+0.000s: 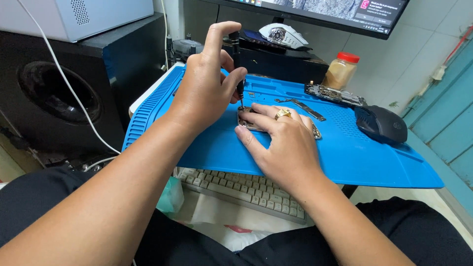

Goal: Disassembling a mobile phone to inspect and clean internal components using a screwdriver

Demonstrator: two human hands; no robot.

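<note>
— Left hand closed around a slim black precision screwdriver, thumb and middle fingers pinching the shaft, index finger raised and resting over the cap. Held upright, tip down on the near-left corner of the phone body. Probably gripped that way so the cap can be pressed while the shaft spins between the fingertips.

— And the right hand?

— Spread flat, palm down, fingers splayed over the phone body, a gold ring on one finger. Not gripping anything, only pressing. Looks meant to pin the phone against the blue silicone repair mat so it cannot slide under the driver.

— Phone placed where?

— Mid-mat, mostly hidden under the right hand; only the metallic edge by the driver tip and a sliver at the far right showing.

— Anything else lying on the mat?

— A long thin dark part just beyond the phone, likely set aside within reach. A bare circuit board with a small lit point, farther back near the mat's far edge. A black computer mouse to the right of the phone, pushed clear of the work.

— Off the mat?

— A jar with a red lid behind the board. A beige keyboard tucked under the mat's near edge, seemingly serving as support. A large black speaker left of the mat, a white cable hanging across it.
</note>
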